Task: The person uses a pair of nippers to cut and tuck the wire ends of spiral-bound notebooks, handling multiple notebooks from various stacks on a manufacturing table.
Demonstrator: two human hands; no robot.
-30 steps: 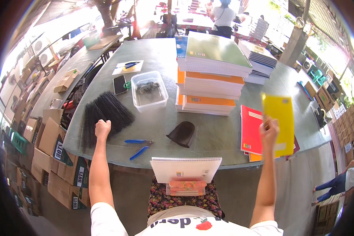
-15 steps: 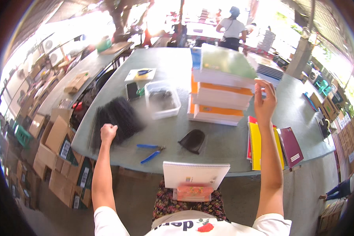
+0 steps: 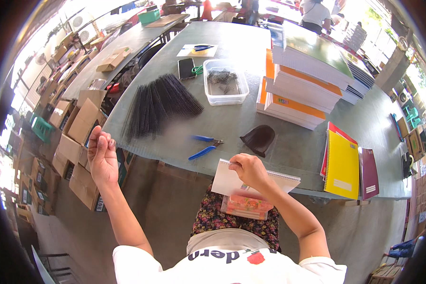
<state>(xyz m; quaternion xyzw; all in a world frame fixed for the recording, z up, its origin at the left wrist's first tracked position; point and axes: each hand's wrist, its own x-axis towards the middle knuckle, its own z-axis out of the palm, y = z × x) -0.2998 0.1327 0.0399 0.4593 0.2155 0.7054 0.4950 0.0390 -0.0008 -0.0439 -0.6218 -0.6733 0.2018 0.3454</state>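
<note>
My left hand (image 3: 102, 156) is raised beside the table's left edge, fingers curled together; whatever they hold, if anything, is too small to name. Close by on the table lies a fanned bundle of black spiral binding coils (image 3: 161, 106). My right hand (image 3: 251, 171) is closed over the upper part of a white spiral notebook (image 3: 222, 179) on my lap, its fingertips against the cover; what they pinch is hidden. Under the notebook rests a pinkish-orange bundle (image 3: 246, 208). Blue-handled pliers (image 3: 203, 150) and a dark brown rounded pad (image 3: 259, 140) lie on the table ahead.
A clear plastic tub (image 3: 227, 97) holds loose coil pieces, with a phone (image 3: 186, 68) beside it. A tall stack of books (image 3: 298, 90) stands to the right, near a yellow notebook (image 3: 341, 165) and a maroon one (image 3: 369, 173). Cardboard boxes (image 3: 83, 125) crowd the left side.
My right hand has come down from beside the book stack to the notebook on my lap. My left hand has left the coil bundle and moved left. The view has shifted.
</note>
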